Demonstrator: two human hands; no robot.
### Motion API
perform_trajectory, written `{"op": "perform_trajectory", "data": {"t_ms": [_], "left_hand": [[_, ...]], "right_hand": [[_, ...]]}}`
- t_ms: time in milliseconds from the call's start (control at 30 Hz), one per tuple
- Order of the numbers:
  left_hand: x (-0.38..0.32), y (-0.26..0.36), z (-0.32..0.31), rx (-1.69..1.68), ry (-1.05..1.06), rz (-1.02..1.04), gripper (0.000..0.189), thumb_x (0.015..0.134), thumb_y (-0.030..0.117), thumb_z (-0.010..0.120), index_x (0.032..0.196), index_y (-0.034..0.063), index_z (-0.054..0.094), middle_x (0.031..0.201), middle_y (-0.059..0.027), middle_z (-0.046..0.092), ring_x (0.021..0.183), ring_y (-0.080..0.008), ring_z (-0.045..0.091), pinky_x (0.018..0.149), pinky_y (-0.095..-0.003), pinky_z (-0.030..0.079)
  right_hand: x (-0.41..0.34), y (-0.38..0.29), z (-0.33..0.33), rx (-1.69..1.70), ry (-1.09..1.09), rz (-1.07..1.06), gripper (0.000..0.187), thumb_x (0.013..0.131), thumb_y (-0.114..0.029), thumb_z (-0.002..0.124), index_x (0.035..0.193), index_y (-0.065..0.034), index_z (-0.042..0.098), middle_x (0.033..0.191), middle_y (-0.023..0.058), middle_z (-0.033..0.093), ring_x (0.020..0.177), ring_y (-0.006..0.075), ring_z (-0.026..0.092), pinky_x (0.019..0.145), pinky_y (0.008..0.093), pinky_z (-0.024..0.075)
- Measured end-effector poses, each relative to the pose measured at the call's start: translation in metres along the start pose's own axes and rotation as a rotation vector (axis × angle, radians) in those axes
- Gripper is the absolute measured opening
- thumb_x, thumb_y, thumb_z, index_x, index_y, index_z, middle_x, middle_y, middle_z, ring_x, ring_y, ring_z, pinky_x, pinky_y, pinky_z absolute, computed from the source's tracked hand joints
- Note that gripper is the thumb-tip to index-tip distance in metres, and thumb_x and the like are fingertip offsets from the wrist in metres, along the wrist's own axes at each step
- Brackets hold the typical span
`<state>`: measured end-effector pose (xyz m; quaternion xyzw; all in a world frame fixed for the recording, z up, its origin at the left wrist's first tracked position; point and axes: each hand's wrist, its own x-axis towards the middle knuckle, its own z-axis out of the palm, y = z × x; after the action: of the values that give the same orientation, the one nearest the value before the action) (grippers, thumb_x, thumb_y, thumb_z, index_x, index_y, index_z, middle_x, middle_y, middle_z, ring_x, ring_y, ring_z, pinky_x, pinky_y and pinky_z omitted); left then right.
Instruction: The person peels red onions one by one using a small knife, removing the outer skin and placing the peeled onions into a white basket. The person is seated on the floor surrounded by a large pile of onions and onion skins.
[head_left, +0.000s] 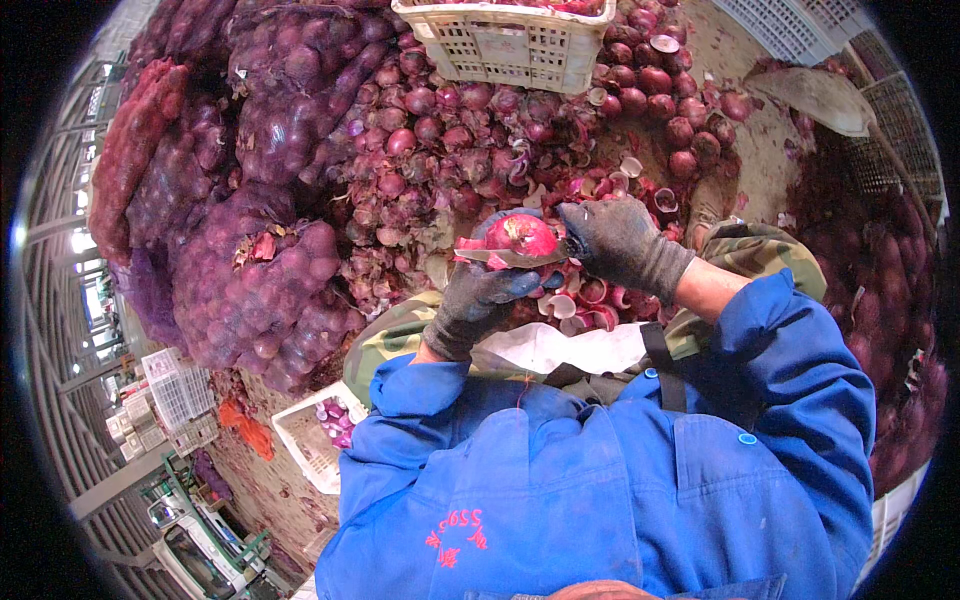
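My left hand (487, 289), in a dark work glove, holds a red onion (523, 234) from below and behind. A knife blade (517, 259) lies across the near side of the onion, with a piece of red skin at its left end. My right hand (626, 244), gloved too, grips the knife's handle, which is mostly hidden in the fist. Cut onion peels (592, 300) lie on the pile beneath and around my hands. Beyond them spreads a heap of whole red onions (442, 135).
A plastic crate (510, 45) stands on the heap ahead. Full purple mesh sacks (255, 292) rise at the left, more sacks (885, 300) at the right. A white crate (311, 442) with peeled onions sits at my left side. An orange cloth-like item (246, 427) lies on the floor.
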<state>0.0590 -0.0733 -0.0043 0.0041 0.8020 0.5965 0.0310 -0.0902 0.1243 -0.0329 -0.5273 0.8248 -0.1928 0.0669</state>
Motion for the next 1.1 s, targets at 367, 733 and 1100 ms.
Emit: {"op": "perform_trajectory", "data": {"t_ms": [367,733,1100], "left_hand": [[0.009,0.025,0.007,-0.533,0.206,-0.277,0.077,0.071,0.010,0.083,0.140,0.0032,0.049,0.124,-0.0114,0.065,0.109,-0.0263,0.067,0.093,-0.0416,0.059],[0.007,0.023,0.008,-0.521,0.158,-0.282,0.086,0.068,0.010,0.089,0.141,0.0057,0.044,0.127,-0.0083,0.062,0.116,-0.0205,0.062,0.100,-0.0375,0.053],[0.006,0.024,0.002,-0.542,0.222,-0.262,0.089,0.068,0.016,0.089,0.142,0.0069,0.041,0.127,-0.0076,0.061,0.117,-0.0230,0.061,0.101,-0.0421,0.054]], "right_hand": [[0.005,-0.019,-0.010,0.039,-0.134,0.142,0.029,0.087,-0.030,0.067,0.099,-0.0054,0.058,0.077,0.0174,0.068,0.071,0.0366,0.070,0.058,0.0483,0.0544],[0.005,-0.016,-0.015,0.527,-0.123,0.126,0.017,0.086,-0.018,0.065,0.086,-0.0017,0.063,0.066,0.0156,0.064,0.061,0.0283,0.067,0.055,0.0443,0.0515],[0.002,-0.011,-0.042,1.323,-0.320,0.573,0.010,0.083,-0.014,0.065,0.084,-0.0037,0.063,0.066,-0.0014,0.058,0.053,0.0083,0.053,0.047,0.0278,0.0447]]}}
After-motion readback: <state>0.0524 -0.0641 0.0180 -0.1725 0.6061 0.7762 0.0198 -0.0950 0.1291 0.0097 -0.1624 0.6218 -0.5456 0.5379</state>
